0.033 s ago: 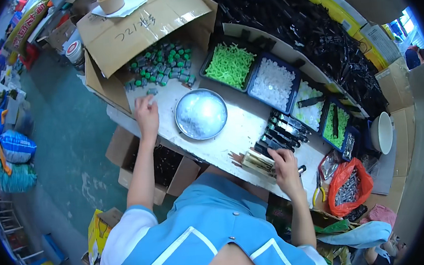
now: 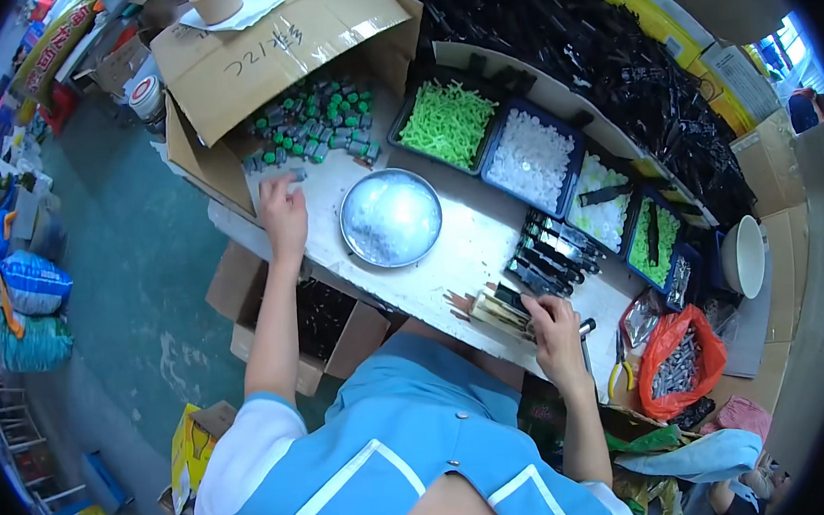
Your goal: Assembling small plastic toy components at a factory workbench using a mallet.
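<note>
At the left of the bench my left hand (image 2: 284, 217) reaches forward with its fingers apart, the fingertips touching a small grey cylinder (image 2: 299, 174). This piece lies just in front of a heap of similar grey and green cylinders (image 2: 319, 120). By the near edge, my right hand (image 2: 559, 338) has its thumb and fingers closed at the end of a black plastic piece (image 2: 509, 295). That piece rests on a pale brass-coloured block (image 2: 501, 316). A dark-tipped metal rod (image 2: 587, 327) sticks out beside the right hand. Between my hands stands a round metal bowl, upside down or domed (image 2: 391, 218).
Several black assembled parts (image 2: 555, 253) lie beyond the block. Bins of green strips (image 2: 447, 126), clear pieces (image 2: 532, 159) and other small parts line the back. A cardboard box (image 2: 289, 44) covers the left; a red bag of metal parts (image 2: 682, 367) and yellow-handled pliers (image 2: 621, 377) are right.
My left fingers have stretched forward to the small grey cylinder. The black piece on the block now shows beside my right fingertips.
</note>
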